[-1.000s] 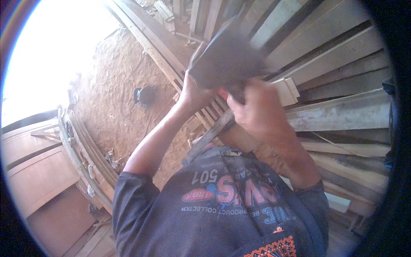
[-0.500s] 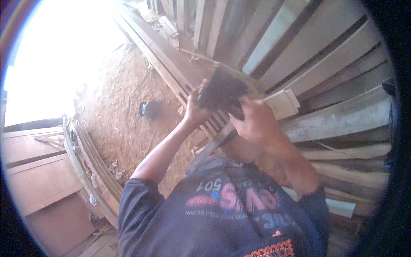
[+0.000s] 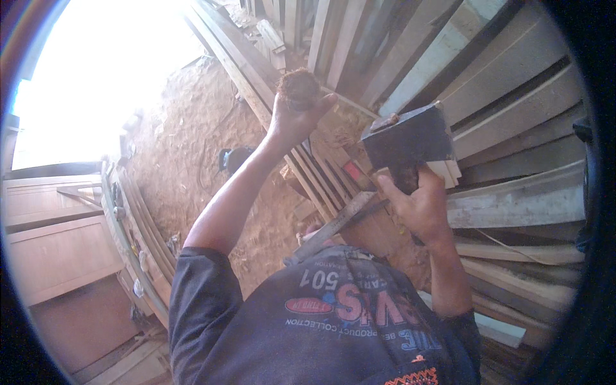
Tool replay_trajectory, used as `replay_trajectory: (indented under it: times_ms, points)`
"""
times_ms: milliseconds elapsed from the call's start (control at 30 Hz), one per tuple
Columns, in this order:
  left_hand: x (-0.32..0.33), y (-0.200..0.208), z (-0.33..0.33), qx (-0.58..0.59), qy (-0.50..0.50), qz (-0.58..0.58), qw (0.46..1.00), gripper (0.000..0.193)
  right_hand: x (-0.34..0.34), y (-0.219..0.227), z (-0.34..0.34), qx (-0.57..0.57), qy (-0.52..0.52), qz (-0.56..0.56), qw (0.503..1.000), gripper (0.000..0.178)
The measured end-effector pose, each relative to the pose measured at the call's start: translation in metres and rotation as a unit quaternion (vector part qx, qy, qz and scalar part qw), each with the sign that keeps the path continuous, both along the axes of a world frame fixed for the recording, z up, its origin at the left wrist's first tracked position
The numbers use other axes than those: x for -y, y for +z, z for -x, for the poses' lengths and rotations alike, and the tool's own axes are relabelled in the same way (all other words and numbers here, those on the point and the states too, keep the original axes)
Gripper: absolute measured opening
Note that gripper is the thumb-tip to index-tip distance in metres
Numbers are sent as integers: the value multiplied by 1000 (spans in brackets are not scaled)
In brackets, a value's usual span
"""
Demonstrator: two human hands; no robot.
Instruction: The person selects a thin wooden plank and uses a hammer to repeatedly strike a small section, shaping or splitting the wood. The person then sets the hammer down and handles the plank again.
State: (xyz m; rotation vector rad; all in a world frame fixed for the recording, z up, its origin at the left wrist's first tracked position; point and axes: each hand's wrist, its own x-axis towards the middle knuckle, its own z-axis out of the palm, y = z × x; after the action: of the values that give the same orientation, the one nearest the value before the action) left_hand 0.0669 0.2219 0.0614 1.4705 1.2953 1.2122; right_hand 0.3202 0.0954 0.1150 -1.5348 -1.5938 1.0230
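My left hand [image 3: 292, 125] is raised and closed round a brown, rough, fibrous-looking clump [image 3: 299, 83], whose top shows above the fingers. In my right hand [image 3: 420, 208] is a dark rectangular block with a handle [image 3: 407, 141], gripped low down with the thumb up its near side. A small brown bit [image 3: 385, 122] lies on the block's upper left edge. The two hands are well apart, above several long wooden strips [image 3: 321, 183]. Between my shirt and the right hand, a grey flat bar [image 3: 337, 224] slants across the strips.
Many boards [image 3: 507, 122] stand or lean along the right side. A long plank [image 3: 237, 58] runs toward the upper left over brown ground [image 3: 173, 128]. A dark blue object [image 3: 236, 159] sits on the ground beyond my left forearm. Curved strips [image 3: 138, 237] and wooden panels [image 3: 67, 256] are at left.
Both hands were together at the dark block. My left hand has moved up and away with the brown clump; my right hand has carried the block to the right and turned it.
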Motion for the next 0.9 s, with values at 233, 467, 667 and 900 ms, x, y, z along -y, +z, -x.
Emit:
replay_trajectory:
  times_ms: [233, 467, 667, 900]
  points:
    - [-12, 9, 5, -15, -9, -63, 998, 28, 4, -24, -15, 53, 32, 19, 998, 37]
    - [18, 36, 7, -120, -28, -16, 992, 26, 108, -120, -68, 182, 82, 222, 954, 52]
    - [98, 11, -71, -164, -266, -233, 921, 32, 159, -196, -84, 167, 139, 315, 924, 64]
    - [193, -41, -151, -228, -425, -188, 855, 35, 181, -134, -79, 429, 43, 85, 898, 79]
